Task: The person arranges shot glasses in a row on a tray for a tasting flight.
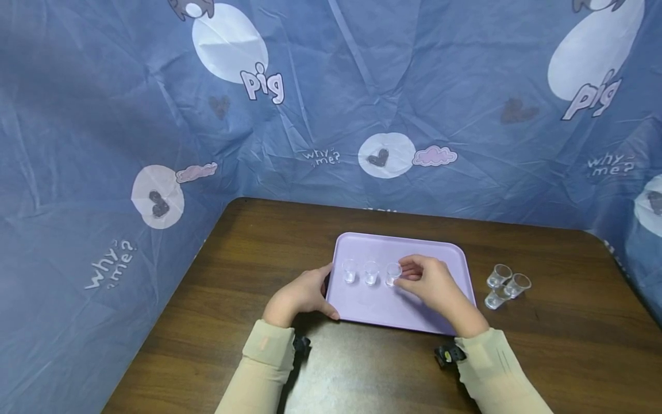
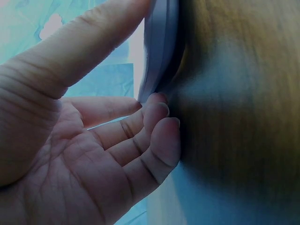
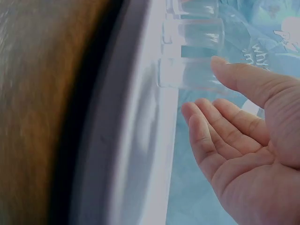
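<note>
You've got a lilac tray (image 1: 383, 307) that looks like plastic: smooth, soft sheen, shinier patches along it in your right wrist view. The tray cups (image 1: 370, 273) are clear, smooth, glossy; rigid plastic or glass, can't tell which. Same see-through shiny look on the loose cups (image 1: 518, 286). Your bench (image 1: 217, 282) is brown wood or wood-grain laminate, smooth, semi-gloss, with a pale glare on your side. The backdrop (image 1: 331, 86) reads as thin blue printed cloth or sheeting, creased all over, faint sheen. Your sleeves (image 1: 261, 374) are pale matt fabric, wrinkled; the black wrist units (image 1: 301, 344) look like plastic.
</note>
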{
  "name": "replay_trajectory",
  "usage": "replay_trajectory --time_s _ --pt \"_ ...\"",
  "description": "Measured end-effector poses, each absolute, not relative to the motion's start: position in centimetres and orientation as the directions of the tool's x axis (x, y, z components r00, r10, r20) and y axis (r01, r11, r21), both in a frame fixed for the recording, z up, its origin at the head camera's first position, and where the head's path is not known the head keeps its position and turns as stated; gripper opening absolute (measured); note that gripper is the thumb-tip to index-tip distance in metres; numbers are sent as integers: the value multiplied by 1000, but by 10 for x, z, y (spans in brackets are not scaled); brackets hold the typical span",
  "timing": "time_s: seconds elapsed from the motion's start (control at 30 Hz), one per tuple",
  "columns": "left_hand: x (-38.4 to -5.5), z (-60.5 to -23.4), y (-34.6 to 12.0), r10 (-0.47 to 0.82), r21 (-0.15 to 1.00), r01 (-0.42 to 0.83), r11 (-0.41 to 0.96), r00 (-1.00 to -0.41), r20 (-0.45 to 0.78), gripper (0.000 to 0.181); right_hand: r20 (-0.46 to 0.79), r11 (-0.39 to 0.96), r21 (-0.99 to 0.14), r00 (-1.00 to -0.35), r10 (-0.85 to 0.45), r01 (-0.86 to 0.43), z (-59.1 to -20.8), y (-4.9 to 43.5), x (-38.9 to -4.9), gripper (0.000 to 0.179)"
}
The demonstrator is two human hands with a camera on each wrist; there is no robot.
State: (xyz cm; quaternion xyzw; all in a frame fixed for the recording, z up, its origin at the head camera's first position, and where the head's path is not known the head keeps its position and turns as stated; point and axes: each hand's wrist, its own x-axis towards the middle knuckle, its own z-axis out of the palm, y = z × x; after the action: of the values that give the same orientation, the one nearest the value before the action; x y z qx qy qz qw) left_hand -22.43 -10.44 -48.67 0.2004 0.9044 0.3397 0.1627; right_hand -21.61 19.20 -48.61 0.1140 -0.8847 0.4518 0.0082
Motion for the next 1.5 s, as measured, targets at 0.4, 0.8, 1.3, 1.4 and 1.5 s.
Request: replay_trajectory --time_s 0.4,0.8,1.3,1.4,1.5 --pt "-225 -487 -106 454 666 235 708 -874 -175 121 189 555 -792 -966 -176 -256 -471 216 -209 38" --pt "-225 -487 -105 457 676 228 700 -871 -180 120 245 574 -780 -966 -85 -248 -466 241 -191 42" --pt "-224 -487 -105 474 687 239 686 -864 -172 118 304 668 -710 -953 7 -222 -454 284 -175 42" --pt "-224 -487 -105 474 690 236 684 -863 -174 118 293 700 -689 -956 32 -188 -453 293 -170 43" --pt "-224 -487 -105 479 696 239 677 -861 -170 117 292 718 -675 -955 51 -168 -453 302 -165 44"
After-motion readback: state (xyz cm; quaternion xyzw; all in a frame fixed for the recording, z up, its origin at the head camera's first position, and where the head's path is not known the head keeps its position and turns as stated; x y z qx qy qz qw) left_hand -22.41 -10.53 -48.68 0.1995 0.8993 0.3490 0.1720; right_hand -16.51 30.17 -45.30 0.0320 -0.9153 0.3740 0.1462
